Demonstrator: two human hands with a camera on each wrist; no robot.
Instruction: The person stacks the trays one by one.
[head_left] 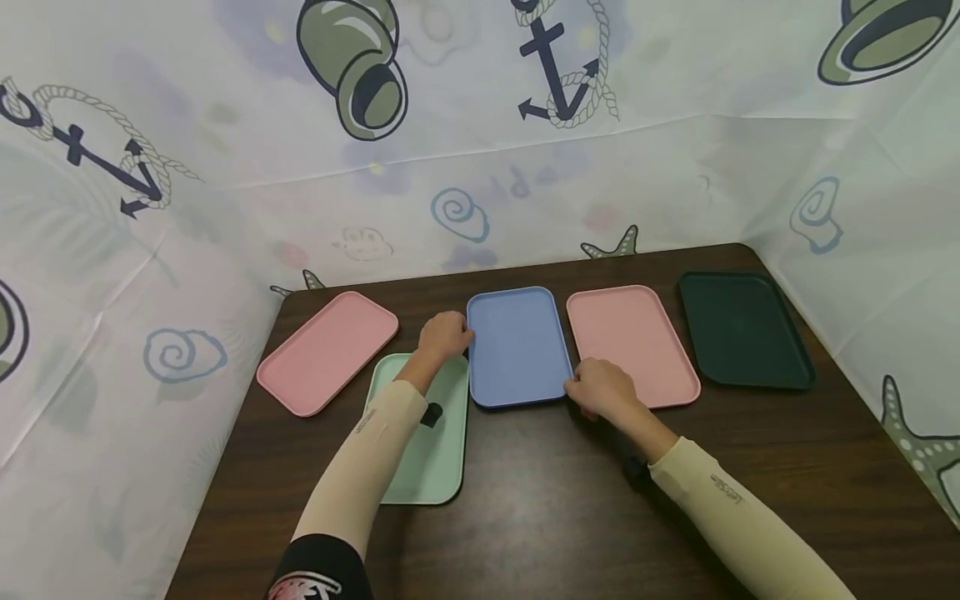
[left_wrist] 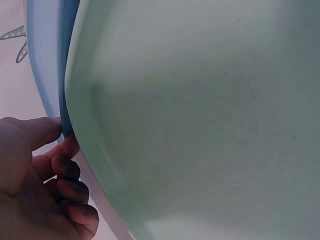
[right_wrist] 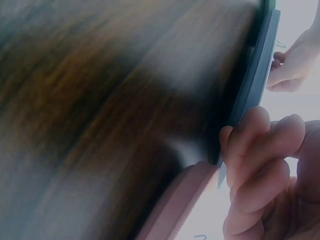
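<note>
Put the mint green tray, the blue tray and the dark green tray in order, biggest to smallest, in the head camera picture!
1. mint green tray: looks biggest, but it lies nearest the camera and an arm covers part of it.
2. blue tray and dark green tray: they look about alike, so no ranking between them.

The blue tray (head_left: 517,343) looks like smooth matt plastic with a soft, even sheen, and so do the mint tray (head_left: 438,454) at the table's near left, the two pink trays (head_left: 327,350) (head_left: 632,342) and the dark green tray (head_left: 744,329) toward the far right corner; the table (head_left: 540,500) is dark brown wood or wood-grain laminate, smooth, faintly glossy, with streaked grain. The printed sheet (head_left: 480,167) behind the far edge looks like thin, creased, slightly shiny cloth or plastic; the sleeves (head_left: 367,467) look like smooth stretchy fabric.
</note>
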